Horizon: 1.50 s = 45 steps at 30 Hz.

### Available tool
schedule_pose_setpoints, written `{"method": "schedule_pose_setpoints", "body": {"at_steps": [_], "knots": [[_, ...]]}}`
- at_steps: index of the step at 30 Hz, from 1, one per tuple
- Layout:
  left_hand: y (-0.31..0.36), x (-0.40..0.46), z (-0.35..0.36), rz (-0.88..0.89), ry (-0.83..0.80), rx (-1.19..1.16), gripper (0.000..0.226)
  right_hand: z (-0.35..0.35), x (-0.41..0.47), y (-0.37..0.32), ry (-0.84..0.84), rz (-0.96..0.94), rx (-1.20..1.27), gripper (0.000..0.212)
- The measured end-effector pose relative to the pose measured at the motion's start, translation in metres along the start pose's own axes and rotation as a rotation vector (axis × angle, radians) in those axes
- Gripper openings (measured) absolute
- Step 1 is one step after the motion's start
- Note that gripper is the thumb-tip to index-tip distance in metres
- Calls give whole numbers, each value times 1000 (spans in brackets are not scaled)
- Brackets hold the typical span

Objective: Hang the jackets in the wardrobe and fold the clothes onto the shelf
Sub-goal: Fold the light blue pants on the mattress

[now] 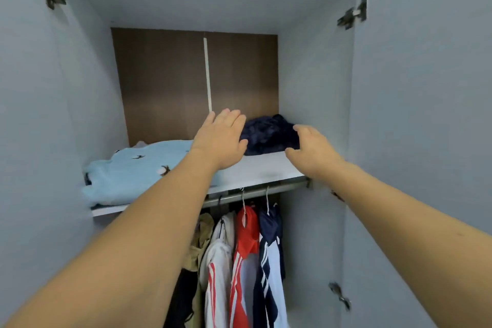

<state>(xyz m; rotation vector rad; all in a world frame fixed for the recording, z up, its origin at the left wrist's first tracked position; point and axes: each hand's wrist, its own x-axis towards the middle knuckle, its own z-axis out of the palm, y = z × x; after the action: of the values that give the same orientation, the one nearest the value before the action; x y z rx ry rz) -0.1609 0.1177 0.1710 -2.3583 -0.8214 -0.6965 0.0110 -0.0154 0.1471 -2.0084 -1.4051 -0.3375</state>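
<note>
With the jackets hanging below, the shelving step is proceeding: the left hand and right hand, both spread and holding nothing, are flanking the dark navy garment near the shelf back right corner, probably needing final squaring.
</note>
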Motion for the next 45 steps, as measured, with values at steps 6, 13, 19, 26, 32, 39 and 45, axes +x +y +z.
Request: {"method": "schedule_pose_setpoints", "body": {"at_steps": [6, 13, 19, 26, 32, 39, 45], "knots": [[100, 14, -82, 117, 228, -178, 60, -112, -81, 47, 105, 92, -110, 62], [260, 16, -179, 240, 580, -435, 67, -259, -187, 92, 382, 24, -270, 61], [412, 13, -246, 362, 720, -587, 68, -367, -284, 164, 518, 88, -469, 59], [574, 21, -266, 538, 598, -571, 66, -438, -373, 273, 466, 359, -527, 59], [709, 39, -255, 704, 494, -623, 65, -467, -437, 380, 411, 572, -551, 55], [871, 66, -244, 913, 446, -764, 62, -511, -499, 491, 415, 839, -607, 57], [1018, 60, -266, 1027, 344, -957, 61, -547, -581, 558, 439, 1045, -644, 56]]}}
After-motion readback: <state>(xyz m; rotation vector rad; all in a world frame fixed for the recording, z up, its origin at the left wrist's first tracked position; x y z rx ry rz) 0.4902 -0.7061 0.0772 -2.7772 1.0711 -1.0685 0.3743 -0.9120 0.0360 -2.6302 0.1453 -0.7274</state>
